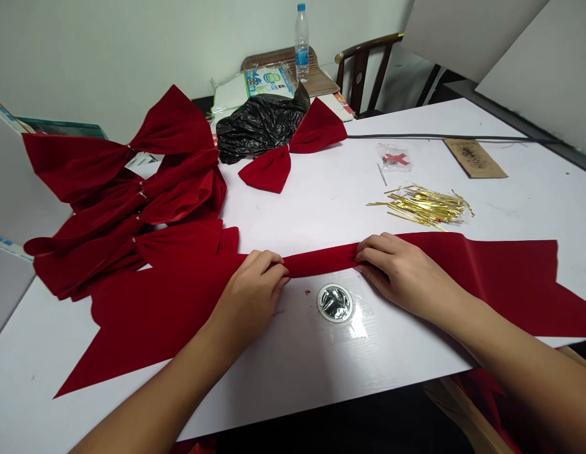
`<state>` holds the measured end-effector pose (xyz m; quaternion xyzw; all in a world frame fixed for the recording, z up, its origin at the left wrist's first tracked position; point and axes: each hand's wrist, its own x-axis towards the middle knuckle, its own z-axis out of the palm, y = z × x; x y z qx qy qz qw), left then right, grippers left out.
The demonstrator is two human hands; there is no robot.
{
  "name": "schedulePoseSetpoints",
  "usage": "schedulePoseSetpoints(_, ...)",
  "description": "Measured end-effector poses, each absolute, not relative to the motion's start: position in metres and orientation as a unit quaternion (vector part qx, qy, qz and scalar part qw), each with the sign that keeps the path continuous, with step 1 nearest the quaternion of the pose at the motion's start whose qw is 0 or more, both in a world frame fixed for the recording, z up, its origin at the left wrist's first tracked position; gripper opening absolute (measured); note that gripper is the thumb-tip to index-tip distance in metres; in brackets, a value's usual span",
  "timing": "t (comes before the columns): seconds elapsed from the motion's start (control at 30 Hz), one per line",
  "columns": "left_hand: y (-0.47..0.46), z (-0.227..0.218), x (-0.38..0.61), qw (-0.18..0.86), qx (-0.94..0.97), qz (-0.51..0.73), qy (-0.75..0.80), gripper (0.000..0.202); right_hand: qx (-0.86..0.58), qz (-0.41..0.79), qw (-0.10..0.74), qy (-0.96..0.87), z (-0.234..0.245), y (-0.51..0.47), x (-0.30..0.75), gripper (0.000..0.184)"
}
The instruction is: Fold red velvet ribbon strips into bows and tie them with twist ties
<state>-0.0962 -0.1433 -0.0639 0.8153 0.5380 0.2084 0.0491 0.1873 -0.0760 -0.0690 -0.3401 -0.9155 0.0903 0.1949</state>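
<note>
A long red velvet ribbon (321, 260) with notched ends lies across the white table (293, 372), gathered narrow in its middle. My left hand (251, 293) pinches the gathered part on the left, fingers closed on the cloth. On the right, my right hand (394, 268) grips the same ribbon, its thumb tucked low. Between the hands the strip runs nearly straight. Left of my left hand lies a pile of red bows (179, 183), tied at their middles. One more red bow (316, 129) sits farther back. Gold twist ties (427, 206) lie beyond my right hand.
A round metal cover (335, 303) is set in the table near me. Farther back are a black plastic bag (259, 126), a water bottle (301, 44), a small clear packet (394, 157) and a cardboard piece (475, 159). A wooden chair (366, 69) stands behind the table.
</note>
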Motion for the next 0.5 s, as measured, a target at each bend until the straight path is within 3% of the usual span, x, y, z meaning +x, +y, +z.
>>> schedulePoseSetpoints(0.5,-0.1427,-0.0687,-0.1007,0.077,0.811,0.223,0.534,0.015,-0.339,0.112,0.221,-0.907,-0.0729,-0.0745,0.1901,0.011)
